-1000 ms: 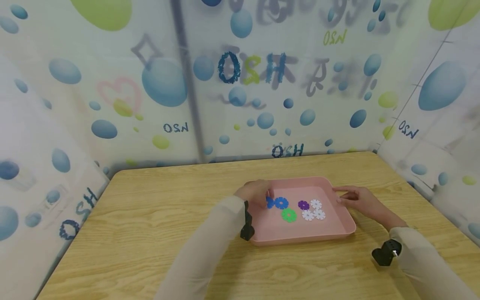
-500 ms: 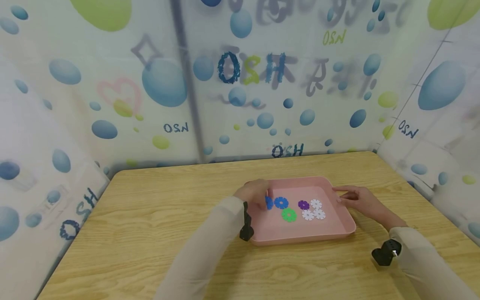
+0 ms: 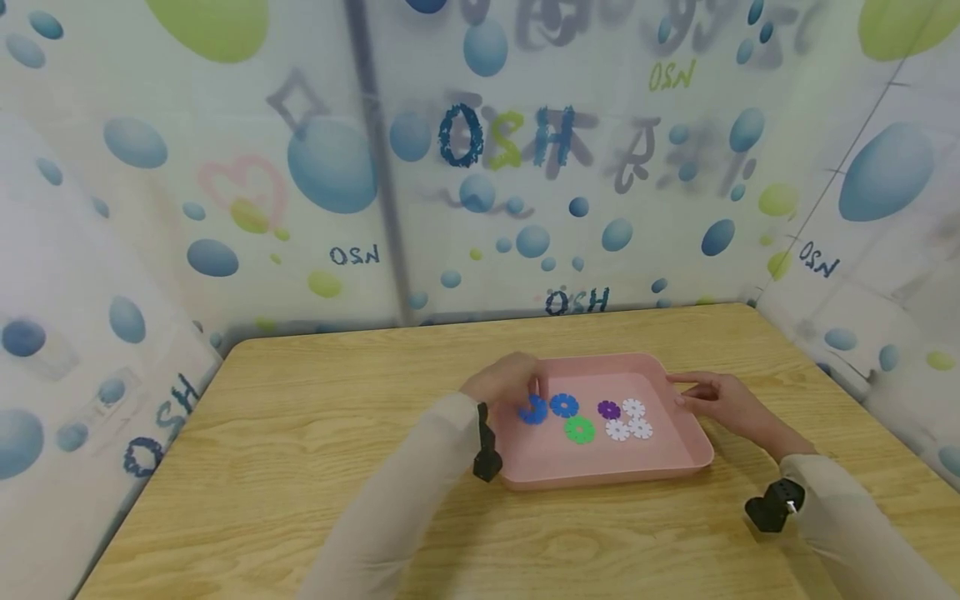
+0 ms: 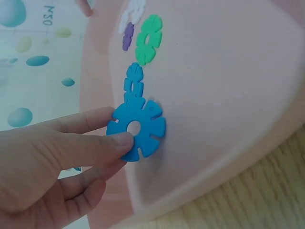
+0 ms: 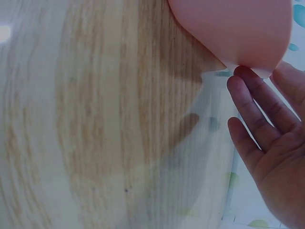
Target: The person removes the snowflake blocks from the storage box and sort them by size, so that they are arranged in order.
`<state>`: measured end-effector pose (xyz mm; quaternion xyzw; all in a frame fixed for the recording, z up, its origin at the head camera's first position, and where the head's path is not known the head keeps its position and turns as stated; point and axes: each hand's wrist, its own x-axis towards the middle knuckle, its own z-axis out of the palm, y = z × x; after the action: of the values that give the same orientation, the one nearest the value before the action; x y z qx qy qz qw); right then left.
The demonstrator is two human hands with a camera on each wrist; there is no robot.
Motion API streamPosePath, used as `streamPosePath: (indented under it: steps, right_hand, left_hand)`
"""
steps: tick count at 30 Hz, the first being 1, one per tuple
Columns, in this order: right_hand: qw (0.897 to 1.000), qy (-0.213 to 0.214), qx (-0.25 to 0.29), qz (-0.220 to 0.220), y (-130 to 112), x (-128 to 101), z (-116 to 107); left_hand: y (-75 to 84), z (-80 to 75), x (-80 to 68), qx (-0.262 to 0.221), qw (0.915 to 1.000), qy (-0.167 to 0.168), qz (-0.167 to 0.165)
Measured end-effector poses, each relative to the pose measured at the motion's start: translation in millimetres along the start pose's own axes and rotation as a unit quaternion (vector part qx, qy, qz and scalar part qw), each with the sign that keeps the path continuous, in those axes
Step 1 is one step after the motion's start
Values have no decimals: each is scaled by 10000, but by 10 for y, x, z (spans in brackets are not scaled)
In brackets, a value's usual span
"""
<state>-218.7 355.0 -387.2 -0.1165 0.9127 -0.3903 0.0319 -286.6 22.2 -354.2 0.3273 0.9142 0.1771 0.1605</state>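
My left hand [image 3: 508, 379] pinches a blue snowflake disc [image 4: 151, 126] near the tray's left end. In the left wrist view the thumb presses its face while fingers sit behind it. A second blue disc [image 3: 564, 406] lies close by, just beyond the held one. A green disc [image 3: 580, 430], a purple disc [image 3: 609, 410] and several white discs [image 3: 641, 428] rest farther right in the pink tray [image 3: 600, 467]. At the tray's right side, my right hand [image 3: 723, 404] holds the rim with its fingertips, the other fingers below it in the right wrist view [image 5: 267, 119].
The tray stands on a wood-grain table [image 3: 360, 392]. Behind and beside the table hang pale curtains [image 3: 480, 225] printed with blue and green drops.
My left hand has drawn back slightly to the left, with the pinched blue disc tilting into fuller view. The right hand and tray keep their places.
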Motion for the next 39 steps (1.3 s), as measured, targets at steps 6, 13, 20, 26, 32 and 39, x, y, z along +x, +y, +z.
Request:
streamPosePath:
  steps: [6, 13, 20, 26, 32, 39]
  right_hand:
    - [10000, 26, -26, 35, 12, 16, -2]
    - [10000, 30, 19, -39, -9, 15, 5]
    - [9999, 52, -71, -105, 19, 25, 5]
    - [9998, 91, -117, -102, 32, 6, -1]
    - [10000, 31, -27, -46, 26, -11, -1]
    - [9999, 36, 80, -73, 63, -2, -6]
  left_hand:
    - [-78, 1, 28, -340, 9994, 35, 47]
    - [-134, -61, -47, -280, 9992, 107, 251]
    - [-207, -172, -184, -223, 9984, 192, 477]
    - [-343, -242, -311, -376, 9960, 359, 722]
    - [-494, -314, -485, -921, 9890, 620, 973]
    - [-627, -409, -669, -1082, 9847, 773, 1127]
